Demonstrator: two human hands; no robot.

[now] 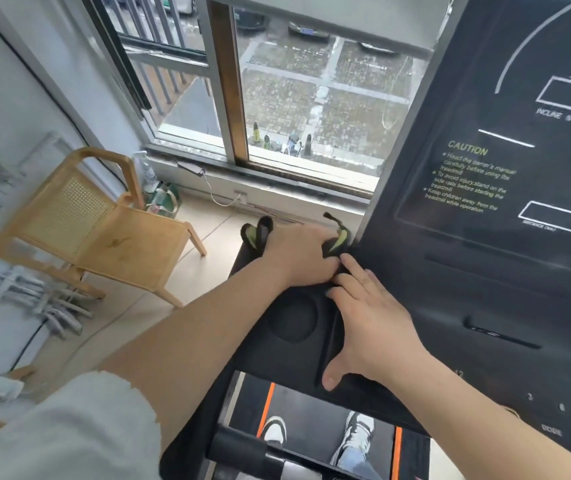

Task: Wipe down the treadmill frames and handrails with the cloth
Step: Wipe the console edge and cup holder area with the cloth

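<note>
A black cloth with green patches (260,231) lies bunched on the far left corner of the treadmill's black console tray (266,355). My left hand (298,254) sits on top of the cloth with its fingers curled over the cloth's right end, next to the upright display panel (485,188). My right hand (370,320) lies flat on the tray just behind the left hand, fingers spread and thumb near the tray's front edge. A round cup recess (292,320) sits between my two wrists. Part of a black handrail (242,448) shows below the tray.
A wooden chair (104,233) stands to the left on the tiled floor. Behind it a bottle and a green bag (159,197) sit under the window (277,98). Below, my shoes (357,434) stand on the belt between orange stripes. Cables run along the left wall.
</note>
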